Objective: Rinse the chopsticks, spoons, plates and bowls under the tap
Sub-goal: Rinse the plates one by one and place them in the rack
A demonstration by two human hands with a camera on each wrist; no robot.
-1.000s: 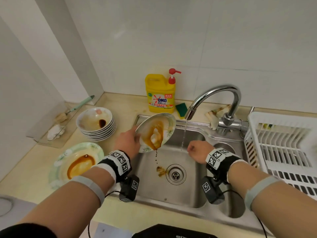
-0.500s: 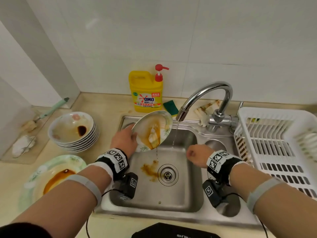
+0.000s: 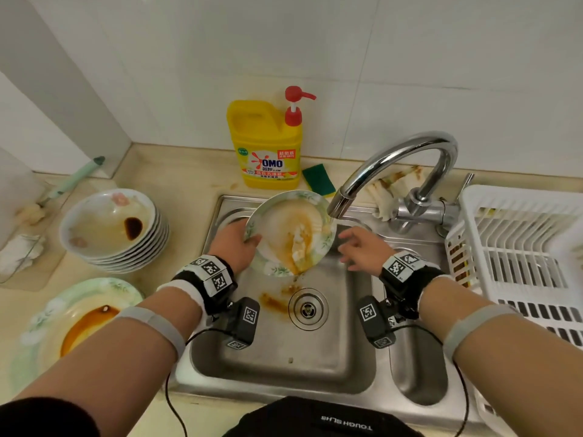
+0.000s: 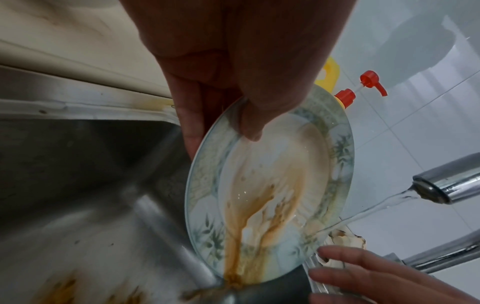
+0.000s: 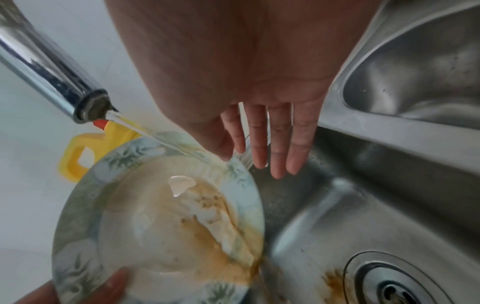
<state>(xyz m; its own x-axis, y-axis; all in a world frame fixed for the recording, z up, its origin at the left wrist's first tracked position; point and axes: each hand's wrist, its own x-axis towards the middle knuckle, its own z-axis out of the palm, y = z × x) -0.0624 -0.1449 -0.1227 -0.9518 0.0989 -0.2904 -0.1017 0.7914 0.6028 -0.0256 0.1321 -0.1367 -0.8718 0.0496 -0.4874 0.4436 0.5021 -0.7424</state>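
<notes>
My left hand (image 3: 235, 244) grips the left rim of a white plate with a green leaf border (image 3: 291, 231), thumb on its face (image 4: 250, 121). The plate (image 4: 272, 185) is tilted over the sink (image 3: 356, 351) under the tap spout (image 3: 339, 205). Water (image 5: 155, 136) hits its upper right rim (image 5: 182, 205) and brown sauce runs off the lower edge. My right hand (image 3: 356, 247) is open, fingers (image 5: 278, 148) spread just right of the plate, touching nothing.
A stack of dirty bowls (image 3: 113, 228) and a sauce-stained plate (image 3: 72, 316) sit on the counter at left. Yellow detergent bottle (image 3: 266, 146) and green sponge (image 3: 318, 179) stand behind the sink. A white drying rack (image 3: 520, 247) fills the right side. Sauce stains lie by the drain (image 3: 307, 309).
My left hand moved the plate right, under the water stream. My right hand opened from a fist and rose toward the plate's right edge. More sauce has run into the sink.
</notes>
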